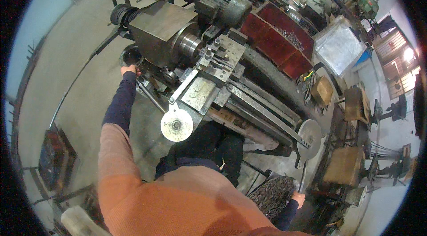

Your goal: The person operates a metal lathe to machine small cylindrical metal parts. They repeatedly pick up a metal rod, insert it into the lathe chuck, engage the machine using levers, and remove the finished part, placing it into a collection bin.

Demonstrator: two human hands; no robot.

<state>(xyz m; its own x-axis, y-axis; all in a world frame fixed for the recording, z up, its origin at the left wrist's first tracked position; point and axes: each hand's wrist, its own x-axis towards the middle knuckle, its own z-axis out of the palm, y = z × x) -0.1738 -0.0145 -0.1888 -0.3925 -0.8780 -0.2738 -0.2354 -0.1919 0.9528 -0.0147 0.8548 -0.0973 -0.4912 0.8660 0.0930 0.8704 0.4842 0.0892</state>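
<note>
A small metal lathe [195, 71] fills the middle of the view. My left hand [130, 70] is at its left end, closed at the near rim of a dark round bowl-like part [131, 54]; exactly what the fingers grip is hidden. Beside the wrist, a metal bar [151, 95] slants down to a round pale disc [176, 124]. At the lower right my right hand [299, 199] is closed around the lower end of a lever handle [303, 178]. That lever hangs from a grey disc [308, 139] at the lathe's right end. The chuck [190, 45] faces the tool slide [222, 60].
Behind the lathe stands a dark red tray [278, 38] holding small metal pieces. A motor [222, 6] sits at the back. A heap of dark small parts [273, 193] lies near my right arm. Bench machines with cardboard boxes [342, 166] line the right side. A long rod [78, 82] crosses the left floor.
</note>
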